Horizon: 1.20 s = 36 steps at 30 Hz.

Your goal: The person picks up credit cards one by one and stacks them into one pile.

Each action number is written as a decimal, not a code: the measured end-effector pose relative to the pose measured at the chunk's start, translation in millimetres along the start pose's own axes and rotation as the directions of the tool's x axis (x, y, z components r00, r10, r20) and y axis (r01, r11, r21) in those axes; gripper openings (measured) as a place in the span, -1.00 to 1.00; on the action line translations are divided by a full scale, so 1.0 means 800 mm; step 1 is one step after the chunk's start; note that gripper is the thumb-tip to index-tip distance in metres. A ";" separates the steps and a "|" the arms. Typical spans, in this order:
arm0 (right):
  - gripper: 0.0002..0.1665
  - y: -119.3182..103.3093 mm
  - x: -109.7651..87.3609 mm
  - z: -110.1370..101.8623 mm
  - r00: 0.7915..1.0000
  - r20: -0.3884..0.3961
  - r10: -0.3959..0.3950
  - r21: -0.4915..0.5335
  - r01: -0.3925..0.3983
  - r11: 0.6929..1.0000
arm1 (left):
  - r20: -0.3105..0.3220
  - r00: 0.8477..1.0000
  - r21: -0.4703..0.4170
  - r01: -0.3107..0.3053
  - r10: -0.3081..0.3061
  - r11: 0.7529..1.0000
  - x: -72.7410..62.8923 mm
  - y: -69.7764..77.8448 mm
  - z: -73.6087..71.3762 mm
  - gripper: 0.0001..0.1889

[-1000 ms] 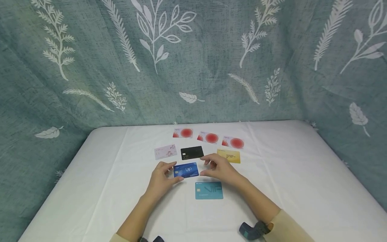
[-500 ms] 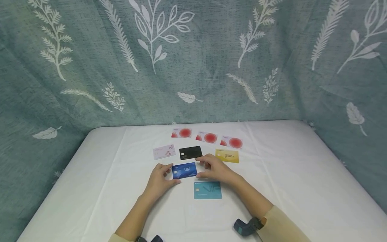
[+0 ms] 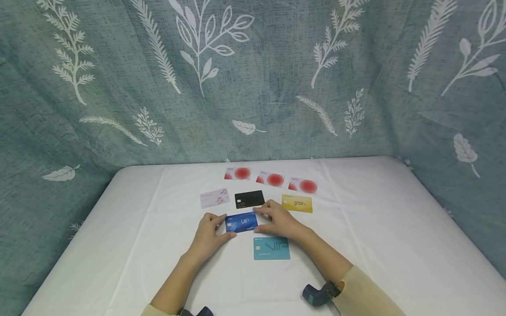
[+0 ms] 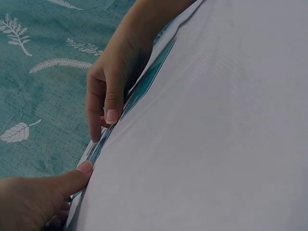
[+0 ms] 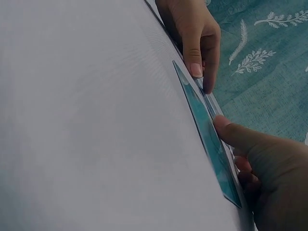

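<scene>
A blue VIP card (image 3: 241,222) lies on the white-covered table, between both hands in the head view. My left hand (image 3: 209,232) holds its left end, index finger at the upper corner and thumb along the lower edge. At the right end, my right hand (image 3: 278,219) has its index fingertip and thumb on the two corners, spanning the card's short side. Just below lies a teal VIP card (image 3: 271,249), close under the right hand. A black VIP card (image 3: 249,199) is above, near the right index finger. Both wrist views show the cards only at a steep slant.
Behind the blue card lie a pale pink card (image 3: 215,198) and a gold card (image 3: 297,203). Farther back, red-circle cards (image 3: 237,174) form a row of three. A green leaf-patterned curtain (image 3: 276,109) hangs behind the white tablecloth (image 3: 158,263).
My right hand has moved slightly left, its fingertips closing in on the blue card's right corners. The left hand stays at the left end. The head view has shifted a little.
</scene>
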State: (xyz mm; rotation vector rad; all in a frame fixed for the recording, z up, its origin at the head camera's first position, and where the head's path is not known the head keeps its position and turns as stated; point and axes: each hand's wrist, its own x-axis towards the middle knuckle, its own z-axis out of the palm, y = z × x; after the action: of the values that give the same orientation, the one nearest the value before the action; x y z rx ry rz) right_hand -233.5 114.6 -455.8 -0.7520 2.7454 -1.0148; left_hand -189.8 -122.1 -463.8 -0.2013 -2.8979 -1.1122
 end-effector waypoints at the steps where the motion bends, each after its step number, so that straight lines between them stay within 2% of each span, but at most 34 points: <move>1: -0.25 0.000 0.000 0.000 1.000 -0.005 -0.001 -0.007 0.001 1.000 | -0.001 1.000 -0.007 -0.003 0.003 1.000 0.000 0.000 0.000 -0.33; 11: -0.32 0.001 0.001 0.007 1.000 -0.002 -0.023 -0.009 0.023 1.000 | 0.008 1.000 -0.013 -0.006 0.006 1.000 -0.001 -0.008 -0.001 -0.38; 21: -0.38 0.000 -0.001 0.005 1.000 -0.030 0.005 0.029 -0.004 1.000 | -0.009 0.999 -0.027 -0.037 0.036 0.999 -0.001 -0.007 0.001 -0.39; 36: -0.40 -0.001 -0.002 0.005 0.999 -0.053 0.014 0.047 -0.011 0.999 | -0.037 0.999 -0.048 -0.017 0.015 0.999 0.000 -0.006 0.004 -0.39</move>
State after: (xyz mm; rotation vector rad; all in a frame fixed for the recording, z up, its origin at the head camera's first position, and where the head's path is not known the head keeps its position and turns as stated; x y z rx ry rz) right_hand -230.5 112.7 -458.0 -0.7104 2.7561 -1.1081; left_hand -190.1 -123.4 -469.8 -0.2025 -2.8346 -1.1710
